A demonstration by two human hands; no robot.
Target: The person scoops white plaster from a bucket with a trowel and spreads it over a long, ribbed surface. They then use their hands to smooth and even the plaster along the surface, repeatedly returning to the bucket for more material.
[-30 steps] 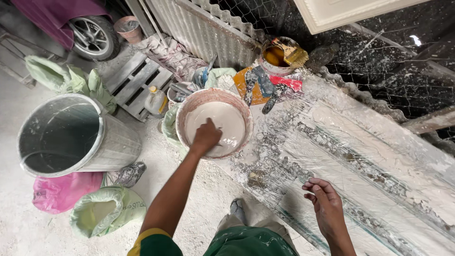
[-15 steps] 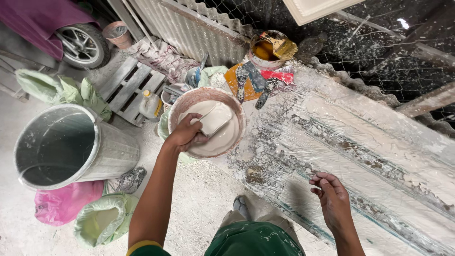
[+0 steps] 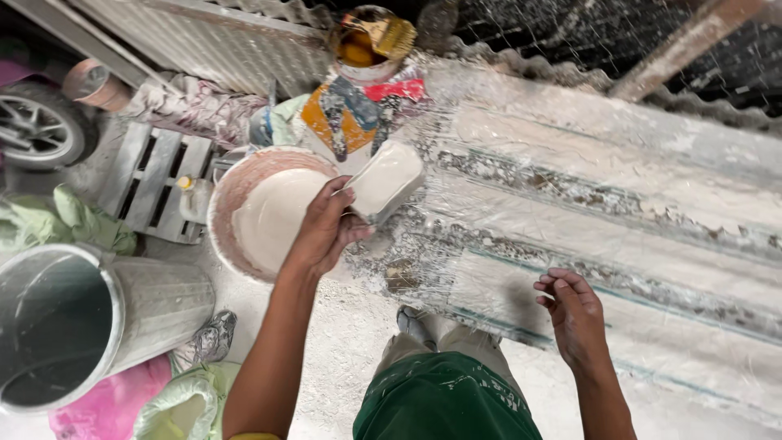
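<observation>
My left hand (image 3: 324, 230) grips a small scoop-like cup (image 3: 384, 181) heaped with pale wet paste, lifted just over the right rim of a round pinkish basin (image 3: 226, 198) that holds more of the same paste. The cup hangs at the left end of a long white corrugated panel (image 3: 619, 204) crusted with plaster and fibre strands. My right hand (image 3: 573, 314) hovers above the panel's near edge with fingers loosely curled, holding nothing.
A metal bucket (image 3: 122, 314) lies on its side at the left, with pink and green sacks (image 3: 175, 403) below it. A wooden pallet (image 3: 155, 183), a tyre (image 3: 37, 130) and a tin with a brush (image 3: 371, 41) sit behind the basin.
My left hand has come up out of the basin with the filled cup and moved right toward the panel. My right hand has stayed over the panel's edge.
</observation>
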